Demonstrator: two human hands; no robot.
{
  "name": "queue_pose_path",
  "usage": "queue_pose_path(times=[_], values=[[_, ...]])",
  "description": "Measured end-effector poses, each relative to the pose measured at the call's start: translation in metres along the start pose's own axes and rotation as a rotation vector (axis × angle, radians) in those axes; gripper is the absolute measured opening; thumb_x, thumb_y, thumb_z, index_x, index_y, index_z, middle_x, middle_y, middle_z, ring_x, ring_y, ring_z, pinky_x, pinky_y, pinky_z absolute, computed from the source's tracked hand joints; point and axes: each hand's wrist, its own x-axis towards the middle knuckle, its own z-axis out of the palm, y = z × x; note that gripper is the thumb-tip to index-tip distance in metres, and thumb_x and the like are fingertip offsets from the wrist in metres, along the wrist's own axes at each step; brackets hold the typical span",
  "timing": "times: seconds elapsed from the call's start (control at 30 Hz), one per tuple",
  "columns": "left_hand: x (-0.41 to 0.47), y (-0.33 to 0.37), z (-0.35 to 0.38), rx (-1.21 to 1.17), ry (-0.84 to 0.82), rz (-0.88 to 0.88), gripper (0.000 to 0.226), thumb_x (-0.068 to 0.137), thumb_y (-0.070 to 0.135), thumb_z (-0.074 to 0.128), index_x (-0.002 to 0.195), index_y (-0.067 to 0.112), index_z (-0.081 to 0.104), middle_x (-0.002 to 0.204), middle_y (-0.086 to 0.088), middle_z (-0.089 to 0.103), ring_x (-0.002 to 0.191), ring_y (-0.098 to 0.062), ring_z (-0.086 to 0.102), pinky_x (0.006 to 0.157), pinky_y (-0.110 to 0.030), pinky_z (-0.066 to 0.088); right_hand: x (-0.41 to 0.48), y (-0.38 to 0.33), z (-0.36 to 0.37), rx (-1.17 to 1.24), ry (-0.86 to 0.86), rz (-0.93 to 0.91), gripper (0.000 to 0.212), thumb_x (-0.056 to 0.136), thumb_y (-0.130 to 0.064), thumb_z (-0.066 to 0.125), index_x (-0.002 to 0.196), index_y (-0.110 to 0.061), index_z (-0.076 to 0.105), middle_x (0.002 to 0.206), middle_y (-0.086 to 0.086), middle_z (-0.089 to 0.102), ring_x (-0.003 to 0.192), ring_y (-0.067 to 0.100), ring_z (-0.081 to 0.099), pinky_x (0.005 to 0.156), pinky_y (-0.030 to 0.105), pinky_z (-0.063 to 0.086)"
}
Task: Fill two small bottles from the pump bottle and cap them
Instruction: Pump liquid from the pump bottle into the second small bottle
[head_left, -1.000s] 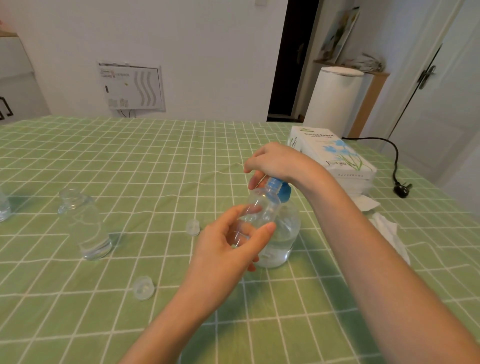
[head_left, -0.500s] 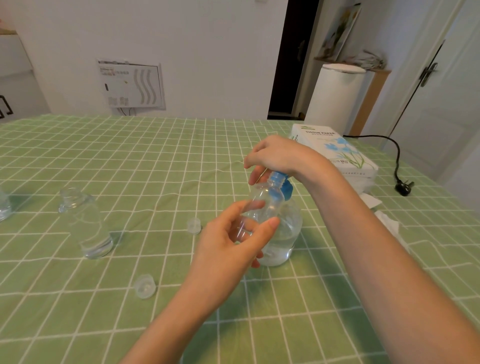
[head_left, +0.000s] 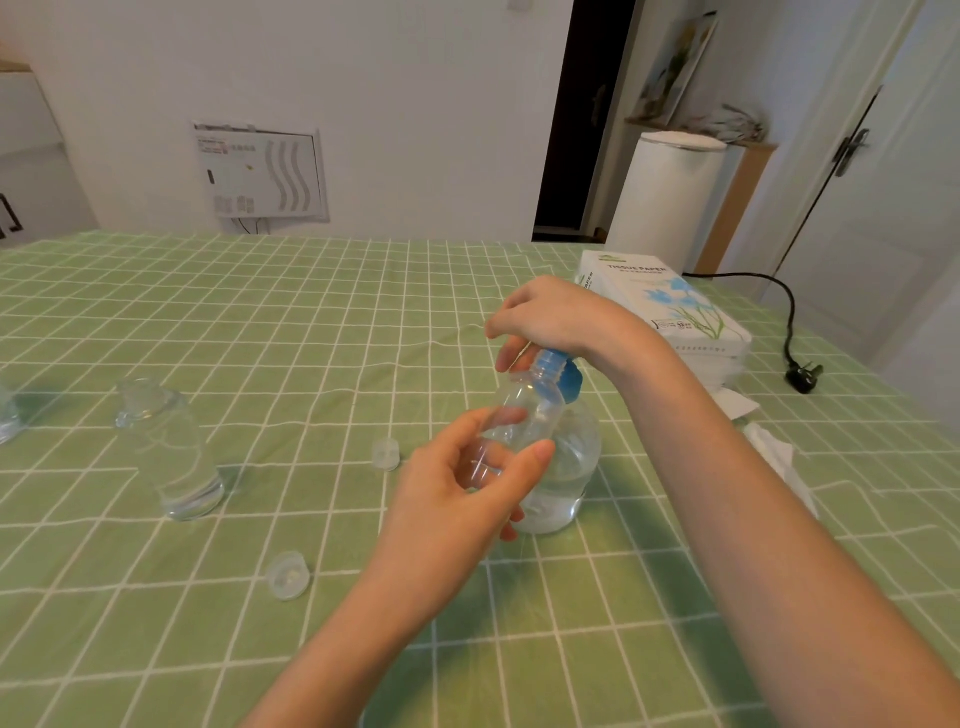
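Observation:
My left hand (head_left: 462, 499) grips a small clear bottle (head_left: 524, 410), tilted with its open mouth up against the blue pump head (head_left: 563, 376). Behind it stands the round clear pump bottle (head_left: 571, 467), partly filled with clear liquid. My right hand (head_left: 550, 317) rests on top of the blue pump head, fingers curled over it. A second small clear bottle (head_left: 171, 452) stands upright and uncapped at the left, with a little liquid at its bottom. Two clear caps lie on the cloth: one (head_left: 385, 453) in the middle, one (head_left: 287, 575) nearer me.
A green checked cloth (head_left: 311, 322) covers the table. A white tissue-paper pack (head_left: 670, 317) and loose tissues (head_left: 774, 457) lie at the right. A black cable with a plug (head_left: 802, 376) lies beyond them. Part of another clear item (head_left: 6, 421) shows at the left edge.
My right hand and the pump head have risen slightly. The small bottle stays held at the spout in my left hand.

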Motion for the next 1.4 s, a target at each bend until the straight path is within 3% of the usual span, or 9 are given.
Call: queue_pose_path(times=[0.1,0.23,0.33,0.43,0.5,0.73,0.93,1.13,1.4], values=[[0.0008,0.0024,0.0007,-0.006,-0.001,0.004,0.044,0.058,0.047,0.065,0.099,0.03,0.066,0.066,0.001,0.062,0.051,-0.008,0.058,0.05,-0.02,0.05,0.0033,-0.0031,-0.0029,-0.032,0.014,-0.018,0.046,0.09,-0.021,0.053,0.124,0.01,0.053,0.12,0.027,0.061,0.091,0.043,0.064,0.074,0.034,0.046],[0.0006,0.0024,0.0003,0.0,-0.005,0.005,0.045,0.058,0.047,0.065,0.1,0.03,0.065,0.066,-0.001,0.062,0.052,-0.008,0.058,0.05,-0.021,0.051,0.0014,-0.003,-0.0015,-0.04,-0.001,-0.02,0.045,0.089,-0.021,0.055,0.123,0.009,0.054,0.119,0.027,0.062,0.085,0.038,0.064,0.097,0.05,0.048],[0.0005,0.0021,0.0007,-0.001,-0.007,0.004,0.045,0.059,0.046,0.066,0.1,0.03,0.065,0.069,-0.003,0.064,0.052,-0.008,0.058,0.05,-0.02,0.05,0.0024,-0.0021,-0.0017,-0.024,-0.02,-0.027,0.044,0.087,-0.019,0.057,0.121,0.009,0.055,0.118,0.028,0.062,0.077,0.028,0.055,0.089,0.044,0.051],[0.0,0.0,-0.0002,-0.003,-0.002,0.002,0.043,0.06,0.045,0.066,0.1,0.029,0.066,0.068,-0.002,0.063,0.051,-0.009,0.058,0.048,-0.021,0.049,0.0028,0.0005,0.0011,-0.017,-0.031,-0.019,0.045,0.088,-0.019,0.057,0.122,0.01,0.054,0.117,0.028,0.062,0.08,0.041,0.06,0.084,0.042,0.051],[-0.0007,-0.0017,-0.0002,0.006,-0.003,0.004,0.043,0.06,0.046,0.066,0.1,0.029,0.066,0.069,-0.004,0.063,0.051,-0.009,0.058,0.048,-0.021,0.049,0.0008,0.0026,0.0036,0.007,-0.039,-0.014,0.044,0.088,-0.018,0.057,0.121,0.011,0.055,0.11,0.025,0.068,0.075,0.026,0.051,0.085,0.046,0.051],[-0.0009,-0.002,-0.0013,0.026,0.001,0.008,0.045,0.059,0.049,0.066,0.101,0.032,0.065,0.068,-0.001,0.063,0.052,-0.008,0.059,0.049,-0.02,0.049,0.0012,0.002,0.0036,0.013,-0.015,-0.011,0.045,0.089,-0.02,0.055,0.125,0.009,0.052,0.119,0.027,0.061,0.093,0.05,0.06,0.089,0.046,0.053],[-0.0001,0.0009,-0.0002,0.024,-0.004,0.021,0.043,0.06,0.047,0.066,0.1,0.033,0.065,0.064,0.005,0.061,0.053,-0.007,0.058,0.05,-0.019,0.049,0.0016,-0.0023,-0.0015,-0.011,0.034,-0.036,0.042,0.09,-0.021,0.053,0.12,0.007,0.058,0.096,0.016,0.074,0.106,0.039,0.063,0.094,0.048,0.049],[-0.0005,-0.0001,-0.0006,0.018,-0.005,0.028,0.043,0.059,0.049,0.066,0.099,0.034,0.065,0.064,0.006,0.061,0.054,-0.006,0.059,0.049,-0.019,0.049,0.0026,-0.0002,0.0009,0.043,0.001,-0.025,0.043,0.089,-0.02,0.056,0.12,0.009,0.056,0.112,0.026,0.066,0.11,0.042,0.059,0.1,0.05,0.046],[-0.0012,-0.004,-0.0013,0.041,-0.013,0.027,0.045,0.06,0.052,0.066,0.101,0.035,0.065,0.068,0.002,0.064,0.052,-0.005,0.059,0.049,-0.017,0.048,0.0001,0.0042,0.0063,0.082,-0.027,0.009,0.045,0.089,-0.017,0.056,0.125,0.01,0.053,0.082,0.008,0.073,0.077,0.036,0.058,0.098,0.055,0.045]])
